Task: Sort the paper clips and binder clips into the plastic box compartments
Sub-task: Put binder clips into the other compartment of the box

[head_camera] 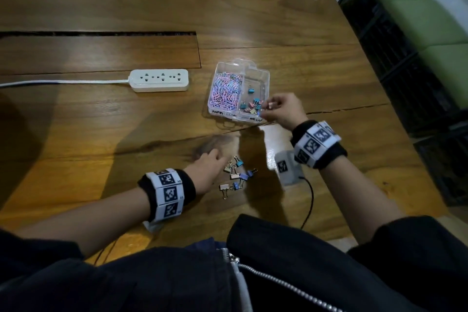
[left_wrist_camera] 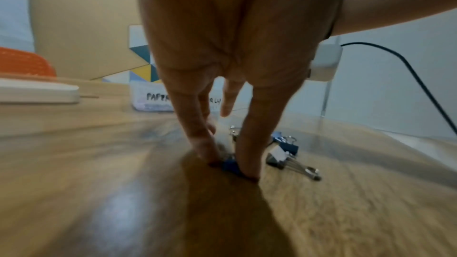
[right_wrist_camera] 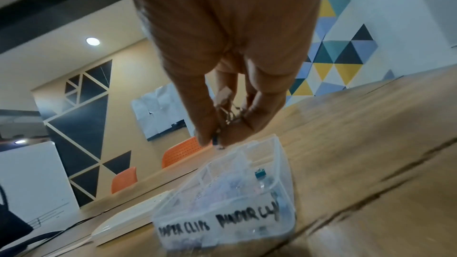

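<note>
Head view, left to right. At left of centre, a white power strip [head_camera: 159, 80] lies on the wooden table [head_camera: 101, 121], its cord running off the left edge of the frame. Lower centre-left, my left hand [head_camera: 207, 165] reaches down to the tabletop with the fingers extended; in the left wrist view, two fingertips [left_wrist_camera: 248, 169] pinch a dark blue binder clip [left_wrist_camera: 231, 166] against the wood, at the left end of the loose group. That group of loose binder clips [head_camera: 236, 175], in blue, white and pale tones, lies scattered just right of the hand in the lower centre of the head view, close together and partly touching. Above it, in the centre-right of the frame, stands the clear plastic box [head_camera: 264, 78]: its left compartment holds a dense heap of pink, blue and lilac paper clips [head_camera: 226, 90], and its right compartment holds a few sorted binder clips [head_camera: 250, 105], most gathered at the near end and one lying apart toward the far end. The right wrist view shows handwritten labels on the near wall, "PAPER CLIPS" under the left compartment and a second label, partly legible, under the right. At the box's near right corner, my right hand [head_camera: 281, 109] hovers above the right compartment; the right wrist view shows its curled fingers and thumb grasping a bunch of held binder clips [right_wrist_camera: 226, 105], wire handles visible between the fingers. Both wrists wear black bands with printed marker squares.
</note>
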`<action>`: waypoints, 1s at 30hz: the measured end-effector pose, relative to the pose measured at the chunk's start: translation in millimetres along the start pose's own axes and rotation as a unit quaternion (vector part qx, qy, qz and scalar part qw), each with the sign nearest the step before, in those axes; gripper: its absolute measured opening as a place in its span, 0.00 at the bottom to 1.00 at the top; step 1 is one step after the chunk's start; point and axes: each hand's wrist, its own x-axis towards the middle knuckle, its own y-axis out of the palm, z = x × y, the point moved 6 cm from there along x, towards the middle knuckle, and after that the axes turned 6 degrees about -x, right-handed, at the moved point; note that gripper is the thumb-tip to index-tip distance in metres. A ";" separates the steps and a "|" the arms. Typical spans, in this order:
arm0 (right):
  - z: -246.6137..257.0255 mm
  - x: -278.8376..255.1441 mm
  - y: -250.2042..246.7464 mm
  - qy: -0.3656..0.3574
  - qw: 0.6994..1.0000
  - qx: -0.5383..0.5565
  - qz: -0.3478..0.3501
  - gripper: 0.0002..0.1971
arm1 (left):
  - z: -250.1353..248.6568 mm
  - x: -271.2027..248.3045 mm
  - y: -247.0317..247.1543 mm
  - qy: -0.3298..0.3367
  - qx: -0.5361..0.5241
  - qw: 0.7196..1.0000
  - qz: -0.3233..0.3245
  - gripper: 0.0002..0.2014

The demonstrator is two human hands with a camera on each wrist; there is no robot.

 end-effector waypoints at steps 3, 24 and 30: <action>14.5 14.6 -3.6 -0.017 0.999 -0.003 -0.045 0.17 | -2.8 4.7 -6.1 -0.011 -0.047 0.998 -0.046 0.36; -60.5 -87.0 100.7 -0.050 0.954 -0.292 0.055 0.26 | -26.4 12.5 -4.6 0.034 0.107 0.994 -0.015 0.22; -60.6 -81.1 96.2 -0.062 0.964 -0.250 0.068 0.15 | -26.6 9.5 -7.9 0.054 0.097 0.993 -0.029 0.15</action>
